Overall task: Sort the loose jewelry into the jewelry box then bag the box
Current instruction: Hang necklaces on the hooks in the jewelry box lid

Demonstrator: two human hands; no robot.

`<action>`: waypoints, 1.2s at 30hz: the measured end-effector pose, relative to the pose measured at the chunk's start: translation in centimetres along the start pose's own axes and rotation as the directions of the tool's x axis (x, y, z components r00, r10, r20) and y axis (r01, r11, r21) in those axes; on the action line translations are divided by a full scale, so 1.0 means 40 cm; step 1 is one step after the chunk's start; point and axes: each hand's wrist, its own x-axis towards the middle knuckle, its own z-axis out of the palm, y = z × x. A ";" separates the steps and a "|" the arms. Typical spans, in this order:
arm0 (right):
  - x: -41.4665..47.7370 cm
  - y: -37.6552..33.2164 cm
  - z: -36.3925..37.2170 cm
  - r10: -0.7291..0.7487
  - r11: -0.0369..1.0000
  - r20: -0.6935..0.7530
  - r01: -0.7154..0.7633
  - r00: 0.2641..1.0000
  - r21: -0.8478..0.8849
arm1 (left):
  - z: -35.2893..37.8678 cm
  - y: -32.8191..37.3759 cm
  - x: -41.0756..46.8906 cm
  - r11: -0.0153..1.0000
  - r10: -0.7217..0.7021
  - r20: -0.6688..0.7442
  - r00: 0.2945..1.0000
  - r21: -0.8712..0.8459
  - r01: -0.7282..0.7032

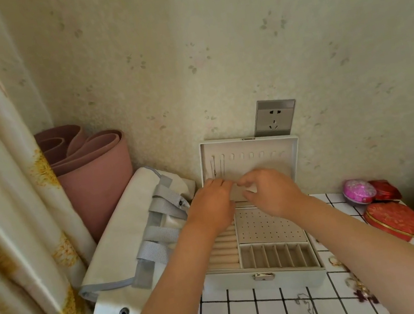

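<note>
Sorting step, by the look of it: both hands work at the raised lid of the open white hinged jewelry box (235, 282), probably hooking on a fine piece. Thin necklace chains (214, 168) hang just above the left hand (212, 202). It nearly touches the right hand (269, 190). Both have fingers curled as if pinching, but I cannot tell what they hold. Next move needs a steady seat on a lid hook, then fetching the loose thin chain (304, 302), well below the right wrist. A white canvas bag with grey straps (120, 234) lies just left of the left hand, unused.
</note>
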 end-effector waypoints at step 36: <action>-0.535 0.084 0.049 0.050 0.999 0.486 -0.051 0.872 -0.012 | 0.107 0.313 -0.426 0.988 0.073 0.373 0.925 -0.153 -0.016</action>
